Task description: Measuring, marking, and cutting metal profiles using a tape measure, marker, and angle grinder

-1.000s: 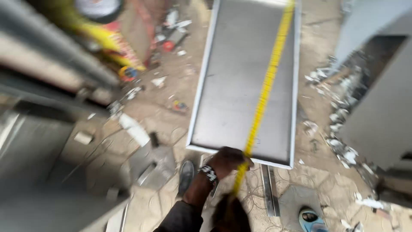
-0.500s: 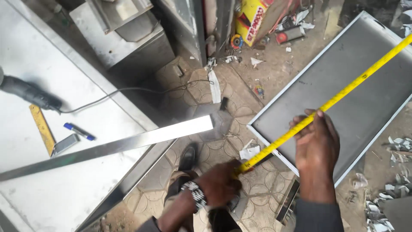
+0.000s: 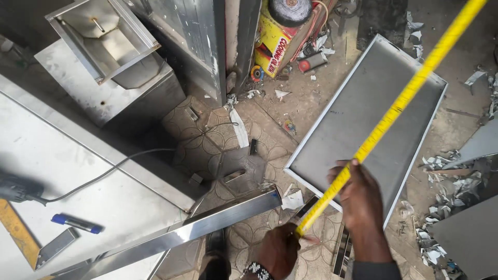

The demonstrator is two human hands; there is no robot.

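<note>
One yellow tape measure [image 3: 399,101] ran taut on a diagonal, from the left hand [image 3: 278,251] low in frame, past the right hand [image 3: 363,199], and out at the top right. Left fingers were closed around the tape's near end, probably on the case, though that was hidden. Right fingers [image 3: 346,168] were curled over the blade further up, pinching it. Beyond the right hand, under the tape, lay one flat grey metal tray [image 3: 363,119] on the floor. My read: keeping the blade straight, without sag or twist, gives a true reading. Left of the left hand: one long steel bar [image 3: 181,236] leaning off the surface [image 3: 104,207], which carried one blue marker [image 3: 77,224].
</note>
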